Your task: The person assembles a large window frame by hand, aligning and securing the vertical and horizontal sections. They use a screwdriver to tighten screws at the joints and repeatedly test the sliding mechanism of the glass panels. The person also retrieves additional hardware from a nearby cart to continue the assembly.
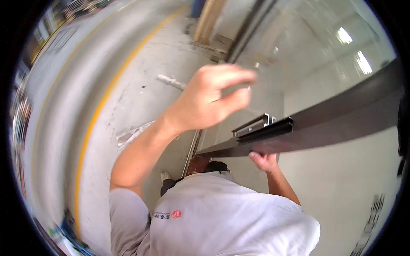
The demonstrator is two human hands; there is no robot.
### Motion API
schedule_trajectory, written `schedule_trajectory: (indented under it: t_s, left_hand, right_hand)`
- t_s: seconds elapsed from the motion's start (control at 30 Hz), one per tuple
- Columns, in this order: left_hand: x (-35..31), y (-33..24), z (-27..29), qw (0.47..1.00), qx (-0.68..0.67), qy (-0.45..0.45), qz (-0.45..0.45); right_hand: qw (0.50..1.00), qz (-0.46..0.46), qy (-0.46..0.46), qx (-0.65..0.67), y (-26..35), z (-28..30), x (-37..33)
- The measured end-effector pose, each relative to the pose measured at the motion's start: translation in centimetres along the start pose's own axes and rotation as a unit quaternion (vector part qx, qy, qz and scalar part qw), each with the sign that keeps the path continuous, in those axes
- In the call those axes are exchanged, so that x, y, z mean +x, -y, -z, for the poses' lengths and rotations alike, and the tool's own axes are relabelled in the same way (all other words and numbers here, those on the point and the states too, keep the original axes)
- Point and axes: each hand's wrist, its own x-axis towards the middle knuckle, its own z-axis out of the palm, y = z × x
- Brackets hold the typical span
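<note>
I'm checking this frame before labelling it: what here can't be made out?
- Left hand, head view: motion-blurred fingers, so any grip is unclear.
- Right hand: mostly hidden under the dark metal profile.
- Profile's far end: cut off by the right rim.
- Shelves along the left rim: blurred and too small.
- Feet: hidden by the grey shirt.

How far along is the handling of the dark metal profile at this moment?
Done: the dark metal profile is lifted, running to the right over a pale sheet. In hand: the right hand grips its lower edge; the left hand is raised, fingers curled, holding nothing visible. Left: the profile is not set down anywhere.
</note>
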Motion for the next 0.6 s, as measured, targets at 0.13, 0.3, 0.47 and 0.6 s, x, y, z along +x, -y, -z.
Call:
schedule_trajectory:
  t_s: [0.13, 0.3, 0.47, 0.6]
  left_hand:
    - [-4.0, 7.4, -1.0, 0.994, -0.013, 0.096, 0.042]
    - [-8.5, 2.3, -6.5, 0.988, -0.027, 0.135, -0.064]
    - [-8.3, 4.9, -8.0, 0.979, -0.061, 0.128, -0.148]
    - [-8.3, 7.3, -7.6, 0.964, -0.062, 0.158, -0.206]
  right_hand:
    - [0.949, 0.028, -0.241, 0.204, 1.4, -1.1, 2.4]
    - [0.927, 0.039, -0.221, 0.301, 3.3, -1.6, -4.3]
    - [0.878, 0.036, -0.274, 0.391, 2.1, -3.4, -5.9]
    - [0.850, 0.004, -0.340, 0.402, 2.5, -5.1, -5.6]
